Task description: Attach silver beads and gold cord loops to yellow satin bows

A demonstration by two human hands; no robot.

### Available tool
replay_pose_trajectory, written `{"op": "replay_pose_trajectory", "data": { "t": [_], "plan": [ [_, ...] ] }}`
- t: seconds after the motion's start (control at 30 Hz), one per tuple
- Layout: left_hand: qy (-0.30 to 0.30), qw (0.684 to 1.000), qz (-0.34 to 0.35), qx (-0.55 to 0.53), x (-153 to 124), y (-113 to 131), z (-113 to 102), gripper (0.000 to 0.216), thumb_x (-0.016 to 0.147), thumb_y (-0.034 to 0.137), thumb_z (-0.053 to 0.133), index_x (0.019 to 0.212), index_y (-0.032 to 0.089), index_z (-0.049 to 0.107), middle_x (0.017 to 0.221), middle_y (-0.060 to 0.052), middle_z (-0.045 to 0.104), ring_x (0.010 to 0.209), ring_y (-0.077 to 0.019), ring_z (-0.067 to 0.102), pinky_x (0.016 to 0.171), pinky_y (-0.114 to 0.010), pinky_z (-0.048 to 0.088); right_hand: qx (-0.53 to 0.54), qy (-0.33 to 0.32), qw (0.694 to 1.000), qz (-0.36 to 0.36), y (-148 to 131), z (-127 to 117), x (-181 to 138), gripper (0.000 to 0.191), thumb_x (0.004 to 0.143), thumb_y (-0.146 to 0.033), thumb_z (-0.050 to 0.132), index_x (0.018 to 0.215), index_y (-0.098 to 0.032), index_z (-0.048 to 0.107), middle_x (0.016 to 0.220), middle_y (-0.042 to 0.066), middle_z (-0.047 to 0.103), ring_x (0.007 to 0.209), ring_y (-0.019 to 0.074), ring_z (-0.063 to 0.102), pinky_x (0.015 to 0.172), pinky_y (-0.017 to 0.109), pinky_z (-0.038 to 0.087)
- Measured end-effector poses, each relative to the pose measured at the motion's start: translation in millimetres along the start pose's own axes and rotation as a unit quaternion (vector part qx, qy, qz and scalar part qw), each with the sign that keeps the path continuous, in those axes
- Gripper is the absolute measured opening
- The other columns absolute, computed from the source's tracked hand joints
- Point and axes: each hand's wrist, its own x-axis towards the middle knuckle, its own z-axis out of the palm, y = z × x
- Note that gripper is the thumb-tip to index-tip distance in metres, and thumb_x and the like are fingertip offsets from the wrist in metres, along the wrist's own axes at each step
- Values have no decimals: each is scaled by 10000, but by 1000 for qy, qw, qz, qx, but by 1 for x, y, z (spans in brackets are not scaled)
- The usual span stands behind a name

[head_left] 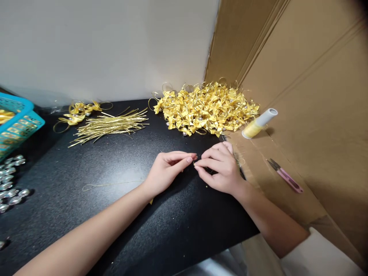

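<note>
My left hand [169, 168] and my right hand [220, 166] meet above the black table, fingertips almost touching. Each is closed in a pinch. A tiny thin yellowish bit shows between the fingertips, too small to name. A fine thread [112, 184] with a looped end lies on the table and passes behind my left wrist. Under that wrist a corner of yellow ribbon [151, 201] peeks out. Beyond my hands is a large pile of yellow ribbon bows [205, 109] with silver beads and gold wire loops.
Gold twist ties [112, 126] lie in a bundle beside a few finished-looking bows [82, 111]. At left are a blue basket [31, 119] and several silver beads [10, 184]. Cardboard [313, 126] on the right carries a thread spool [258, 123] and pink thread snips [287, 178].
</note>
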Motion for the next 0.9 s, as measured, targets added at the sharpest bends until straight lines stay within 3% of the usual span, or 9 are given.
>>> {"op": "replay_pose_trajectory", "data": {
  "t": [0.1,0.33,0.5,0.6,0.73,0.9],
  "plan": [
    [-48,993,55,94,-1,4,-1,140,829,282,680,874,210,792,909,-48,772,832,-173,676,814,-281,493,-16,5,1000,-1,1,-1,0,103,858,-224,612,766,-245,655,739,-15,670,769,165,542,780,386,312],
    [-75,975,102,185,-2,6,-4,186,870,305,632,817,173,751,804,-27,739,718,-133,635,759,-256,465,-15,-13,1000,14,2,5,-2,119,928,-247,563,839,-232,640,805,4,662,798,168,541,785,376,318],
    [-72,993,35,86,-2,5,-1,219,866,331,611,779,145,686,767,-32,693,712,-130,594,671,-232,447,3,52,995,89,1,3,-1,39,892,-261,606,897,-236,635,886,33,642,884,199,555,806,376,382],
    [-43,999,13,19,-1,4,-1,170,843,298,620,781,152,682,767,-22,688,703,-118,580,677,-226,444,33,89,990,106,-3,0,0,57,828,-254,663,783,-227,641,851,41,594,865,207,543,790,378,420],
    [-3,1000,6,-25,2,3,-1,145,807,249,618,703,157,660,666,9,613,649,-105,519,648,-224,420,57,38,991,117,-9,3,1,11,805,-250,684,800,-251,693,859,31,592,878,209,543,800,388,429],
    [4,997,-5,-72,2,-2,0,147,799,236,608,677,160,639,631,17,561,665,-107,497,661,-231,400,94,19,985,140,-13,9,0,82,832,-220,653,886,-246,709,900,37,609,911,205,547,825,386,437]
  ]
}}
